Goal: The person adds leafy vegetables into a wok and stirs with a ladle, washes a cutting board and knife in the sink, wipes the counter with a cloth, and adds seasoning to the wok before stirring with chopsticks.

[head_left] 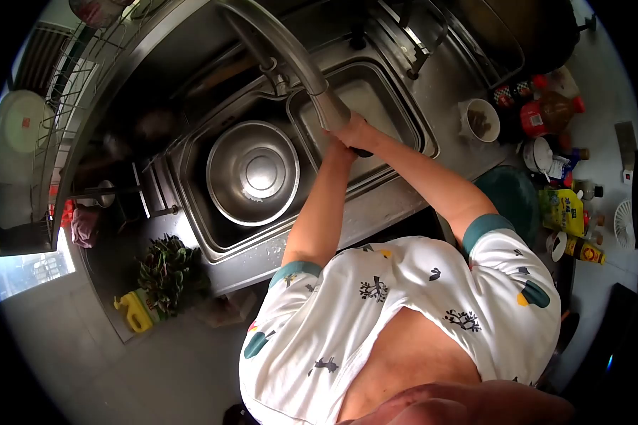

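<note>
Positions left hand (pixel 337 145) and right hand (pixel 354 132) together at the lower end of a silver, curved metal faucet (pixel 329 106), wrists close beside each other. Conceals most fingers of both hands from the head view; cannot tell clenched from released, nor confirm a firm grasp on the faucet. Includes a small dark object (pixel 362 152) just below the right hand, too obscured to identify. Locates the grip above the right compartment (pixel 386 99) of a rectangular, stainless-steel double sink (pixel 268 238). To the left of the grip, in the other compartment, holds a wide, round, shiny metal basin (pixel 223 191), set apart from both hands. Farther left and nearer the body, includes a bunch of dark green leafy vegetables (pixel 169 273), with a yellow plastic jug (pixel 138 312) just beside. To the right of the grip, beyond the sink, includes a small, round white bowl (pixel 495 131) with brown contents. Farther right, past the bowl, includes a red-capped plastic bottle (pixel 563 108) with dark brown contents and, nearer the body, a yellow-green printed pouch (pixel 563 212). Between pouch and right forearm, includes a dark green rounded object (pixel 514 198), partly hidden.
</note>
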A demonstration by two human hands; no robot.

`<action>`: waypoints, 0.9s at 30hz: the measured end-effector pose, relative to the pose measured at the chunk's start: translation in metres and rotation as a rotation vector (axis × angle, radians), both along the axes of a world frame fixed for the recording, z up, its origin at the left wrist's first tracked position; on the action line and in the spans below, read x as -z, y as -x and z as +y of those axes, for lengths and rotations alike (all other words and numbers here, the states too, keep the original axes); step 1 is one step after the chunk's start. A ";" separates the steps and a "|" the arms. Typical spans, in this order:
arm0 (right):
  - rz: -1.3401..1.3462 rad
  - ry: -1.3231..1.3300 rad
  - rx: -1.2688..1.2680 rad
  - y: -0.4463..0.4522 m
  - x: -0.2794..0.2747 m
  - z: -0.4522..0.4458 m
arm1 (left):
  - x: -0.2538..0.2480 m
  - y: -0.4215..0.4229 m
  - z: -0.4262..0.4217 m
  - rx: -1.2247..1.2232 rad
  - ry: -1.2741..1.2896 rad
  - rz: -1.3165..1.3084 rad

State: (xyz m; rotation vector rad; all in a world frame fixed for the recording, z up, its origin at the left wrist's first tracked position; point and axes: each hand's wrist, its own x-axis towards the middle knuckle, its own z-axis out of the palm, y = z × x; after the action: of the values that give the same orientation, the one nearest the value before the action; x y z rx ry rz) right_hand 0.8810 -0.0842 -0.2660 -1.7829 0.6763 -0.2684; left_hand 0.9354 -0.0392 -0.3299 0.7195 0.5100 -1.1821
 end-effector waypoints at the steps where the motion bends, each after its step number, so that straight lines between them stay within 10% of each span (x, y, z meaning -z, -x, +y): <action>1: -0.050 0.186 0.014 0.003 0.006 0.000 | 0.003 0.000 -0.001 0.027 0.017 -0.073; 10: 0.162 -0.288 -0.074 0.016 -0.094 -0.007 | -0.021 0.009 0.016 0.096 0.065 -0.034; 19: -0.184 -0.312 0.154 0.028 -0.050 -0.057 | -0.070 0.018 0.096 0.249 0.224 0.128; 27: -0.160 -0.023 0.028 -0.004 -0.026 -0.066 | -0.091 0.036 0.091 0.669 -0.302 -1.335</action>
State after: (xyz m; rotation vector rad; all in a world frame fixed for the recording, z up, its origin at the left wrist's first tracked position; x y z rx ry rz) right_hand 0.8849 -0.1498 -0.2401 -1.7107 0.5880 -0.4157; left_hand 0.8997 0.0521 -0.2392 1.8031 -0.7483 -0.9414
